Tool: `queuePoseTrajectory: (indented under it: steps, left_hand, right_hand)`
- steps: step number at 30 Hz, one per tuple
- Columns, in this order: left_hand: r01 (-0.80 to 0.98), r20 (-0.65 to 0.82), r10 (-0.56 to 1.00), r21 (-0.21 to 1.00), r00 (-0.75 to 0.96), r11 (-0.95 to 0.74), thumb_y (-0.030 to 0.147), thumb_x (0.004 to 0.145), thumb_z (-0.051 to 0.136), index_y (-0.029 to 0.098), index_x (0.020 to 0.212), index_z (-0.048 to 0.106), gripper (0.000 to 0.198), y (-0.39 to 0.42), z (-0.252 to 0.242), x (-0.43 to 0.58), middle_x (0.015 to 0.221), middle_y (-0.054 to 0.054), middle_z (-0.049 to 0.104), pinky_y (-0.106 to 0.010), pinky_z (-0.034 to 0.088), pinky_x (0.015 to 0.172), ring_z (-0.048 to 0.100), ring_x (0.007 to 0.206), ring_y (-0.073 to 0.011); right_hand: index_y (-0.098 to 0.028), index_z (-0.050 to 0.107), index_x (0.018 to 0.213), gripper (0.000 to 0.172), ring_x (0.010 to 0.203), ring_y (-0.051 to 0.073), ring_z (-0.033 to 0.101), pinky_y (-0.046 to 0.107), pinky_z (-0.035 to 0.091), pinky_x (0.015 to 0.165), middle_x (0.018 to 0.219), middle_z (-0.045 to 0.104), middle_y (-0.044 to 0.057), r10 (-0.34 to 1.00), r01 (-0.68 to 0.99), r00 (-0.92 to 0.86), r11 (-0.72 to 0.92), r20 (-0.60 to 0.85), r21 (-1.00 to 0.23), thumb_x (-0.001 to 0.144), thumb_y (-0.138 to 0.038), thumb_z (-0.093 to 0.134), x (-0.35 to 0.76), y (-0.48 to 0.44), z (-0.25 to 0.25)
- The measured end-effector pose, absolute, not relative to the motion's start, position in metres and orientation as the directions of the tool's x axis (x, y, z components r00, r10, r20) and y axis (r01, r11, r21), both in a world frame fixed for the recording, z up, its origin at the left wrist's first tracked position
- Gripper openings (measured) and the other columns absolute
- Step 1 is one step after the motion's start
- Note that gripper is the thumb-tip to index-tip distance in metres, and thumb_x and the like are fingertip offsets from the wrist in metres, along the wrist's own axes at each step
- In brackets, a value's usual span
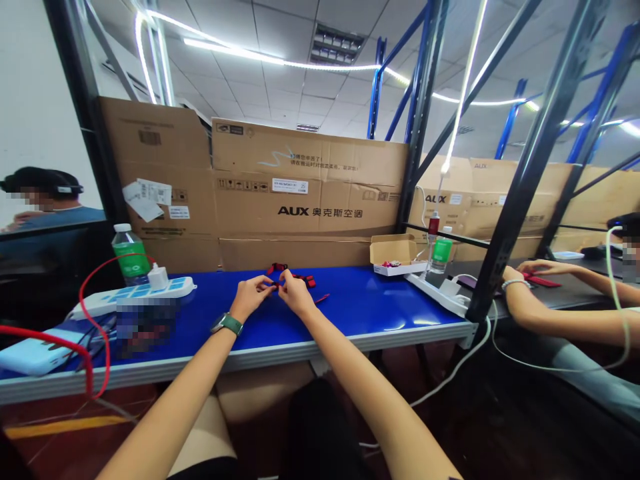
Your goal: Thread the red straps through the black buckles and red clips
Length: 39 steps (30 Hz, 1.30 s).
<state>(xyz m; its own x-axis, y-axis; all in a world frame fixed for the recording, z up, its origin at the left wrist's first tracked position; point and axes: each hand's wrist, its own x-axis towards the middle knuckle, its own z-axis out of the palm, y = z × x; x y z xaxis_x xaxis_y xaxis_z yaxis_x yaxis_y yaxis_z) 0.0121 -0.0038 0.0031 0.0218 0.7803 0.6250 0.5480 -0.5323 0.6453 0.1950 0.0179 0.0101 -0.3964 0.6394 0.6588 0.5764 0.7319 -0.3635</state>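
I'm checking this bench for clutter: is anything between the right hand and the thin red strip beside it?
Nothing visible is. Only blue tabletop shows between the right hand and the red strip, just to its right. The open box sits farther right, beyond the strip.

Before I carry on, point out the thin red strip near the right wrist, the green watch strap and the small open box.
Thin red strip (323, 298): head view, middle of its length.
Green watch strap (233, 325): head view, its outer face.
Small open box (393, 250): head view, its raised lid.
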Motion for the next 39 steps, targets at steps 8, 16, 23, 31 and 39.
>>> queuePoseTrajectory:
  steps: [8, 16, 23, 31, 39]
  left_hand:
    - [0.569, 0.645, 0.763, 0.61, 0.048, -0.551, 0.049, 0.081, 0.07, 0.021, 0.093, 0.073, 0.03, -0.002, 0.002, 0.011, 0.074, -0.003, 0.077, -0.031, 0.059, 0.068, 0.074, 0.066, -0.0223]
    - [0.657, 0.735, 0.676, 0.478, 0.064, -0.583, 0.043, 0.083, 0.065, 0.023, 0.086, 0.075, 0.023, -0.006, 0.007, 0.01, 0.088, -0.005, 0.078, -0.032, 0.056, 0.078, 0.072, 0.081, -0.0228]
    - [0.667, 0.697, 0.702, 0.454, 0.148, -0.591, 0.036, 0.083, 0.062, 0.023, 0.085, 0.074, 0.017, -0.007, 0.008, 0.012, 0.086, -0.003, 0.078, -0.03, 0.054, 0.077, 0.071, 0.08, -0.0216]
    - [0.641, 0.707, 0.699, 0.489, 0.105, -0.591, 0.033, 0.084, 0.062, 0.023, 0.087, 0.07, 0.012, -0.012, 0.012, 0.013, 0.084, -0.001, 0.076, -0.029, 0.053, 0.079, 0.069, 0.08, -0.0202]
    - [0.64, 0.715, 0.684, 0.462, 0.141, -0.615, 0.03, 0.085, 0.06, 0.023, 0.089, 0.069, 0.012, -0.006, 0.008, 0.011, 0.088, -0.002, 0.076, -0.03, 0.052, 0.081, 0.069, 0.083, -0.0203]
  right_hand:
    - [-0.023, 0.052, 0.115, 0.026, 0.069, 0.017, 0.066, 0.022, 0.046, 0.07, 0.072, 0.064, -0.002, 0.604, 0.463, -0.437, 0.786, 0.666, -0.41, 0.09, -0.016, 0.055, 0.195, 0.027, 0.002]
    - [-0.023, 0.054, 0.124, 0.046, 0.073, 0.015, 0.068, 0.027, 0.055, 0.074, 0.09, 0.069, 0.0, 0.751, 0.194, -0.367, 0.639, 0.549, -0.744, 0.083, -0.03, 0.072, 0.191, 0.038, -0.006]
    - [-0.02, 0.067, 0.116, 0.058, 0.08, 0.014, 0.067, 0.03, 0.056, 0.082, 0.103, 0.07, 0.004, 0.775, 0.067, -0.396, 0.559, 0.492, -0.826, 0.066, -0.04, 0.087, 0.193, 0.046, -0.009]
    - [-0.016, 0.072, 0.1, 0.04, 0.082, 0.019, 0.071, 0.036, 0.059, 0.083, 0.095, 0.074, 0.005, 0.763, -0.178, -0.475, 0.405, 0.439, -0.897, 0.073, -0.045, 0.077, 0.193, 0.036, -0.002]
    - [-0.016, 0.062, 0.078, 0.032, 0.063, 0.016, 0.069, 0.031, 0.059, 0.07, 0.068, 0.066, -0.001, 0.85, -0.185, -0.39, 0.305, 0.355, -0.934, 0.068, -0.039, 0.082, 0.196, 0.049, -0.005]
